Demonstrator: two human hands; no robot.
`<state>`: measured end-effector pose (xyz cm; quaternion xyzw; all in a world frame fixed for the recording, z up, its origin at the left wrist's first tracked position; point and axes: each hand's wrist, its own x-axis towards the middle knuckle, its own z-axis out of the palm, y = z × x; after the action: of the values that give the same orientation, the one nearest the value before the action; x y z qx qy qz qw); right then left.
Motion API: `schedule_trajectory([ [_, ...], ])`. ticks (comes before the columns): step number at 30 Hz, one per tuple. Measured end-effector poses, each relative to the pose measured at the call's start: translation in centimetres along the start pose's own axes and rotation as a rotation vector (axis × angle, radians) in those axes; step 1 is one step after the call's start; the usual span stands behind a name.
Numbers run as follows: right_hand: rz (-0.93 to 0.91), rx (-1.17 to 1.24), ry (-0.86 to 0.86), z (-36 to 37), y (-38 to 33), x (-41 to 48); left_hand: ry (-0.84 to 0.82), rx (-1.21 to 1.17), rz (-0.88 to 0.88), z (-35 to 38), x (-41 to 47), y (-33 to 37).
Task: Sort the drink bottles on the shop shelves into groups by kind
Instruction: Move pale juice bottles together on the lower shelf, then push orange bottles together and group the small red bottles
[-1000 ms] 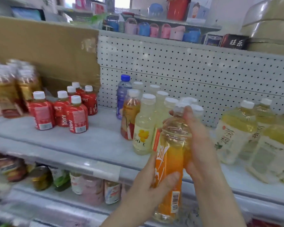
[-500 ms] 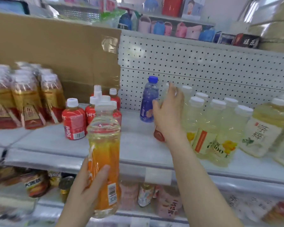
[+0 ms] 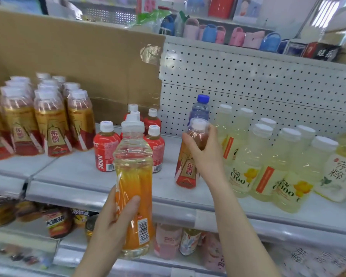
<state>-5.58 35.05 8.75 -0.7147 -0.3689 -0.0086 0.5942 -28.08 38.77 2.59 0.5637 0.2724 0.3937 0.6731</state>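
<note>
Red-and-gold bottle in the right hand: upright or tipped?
Tipped: the bottle leans, cap right of base, gripped near its top by the right hand.

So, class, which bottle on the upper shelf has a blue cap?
The bluish water bottle at the back near the pegboard, just behind the right hand; every other cap there is white.

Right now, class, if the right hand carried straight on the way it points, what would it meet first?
Probably the blue-capped clear plastic bottle behind the red-labelled bottle the right hand grips; depth unclear.

Bare left hand and right hand
</note>
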Motion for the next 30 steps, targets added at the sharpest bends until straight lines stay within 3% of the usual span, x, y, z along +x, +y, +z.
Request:
schedule_trajectory([
  [4, 0.098, 0.076, -0.081, 0.5, 1.6, -1.4, 0.007, -0.053, 0.001, 0.1, 0.8, 0.4],
  [12, 0.097, 0.218, 0.000, 0.2, -0.2, -2.7, 0.158, -0.134, -0.010, -1.1, 1.8, 0.8],
  [17, 0.026, 0.338, -0.170, 1.5, -2.8, -4.1, 0.263, -0.146, 0.019, -3.3, 1.9, 1.5],
  [23, 0.038, 0.367, -0.373, 8.3, -4.1, -6.0, 0.426, -0.167, 0.005, -8.2, 1.1, 1.8],
  [30, -0.129, 0.368, -0.459, 18.6, -8.8, -6.6, 0.542, -0.104, 0.050, -18.1, 2.0, 3.2],
])
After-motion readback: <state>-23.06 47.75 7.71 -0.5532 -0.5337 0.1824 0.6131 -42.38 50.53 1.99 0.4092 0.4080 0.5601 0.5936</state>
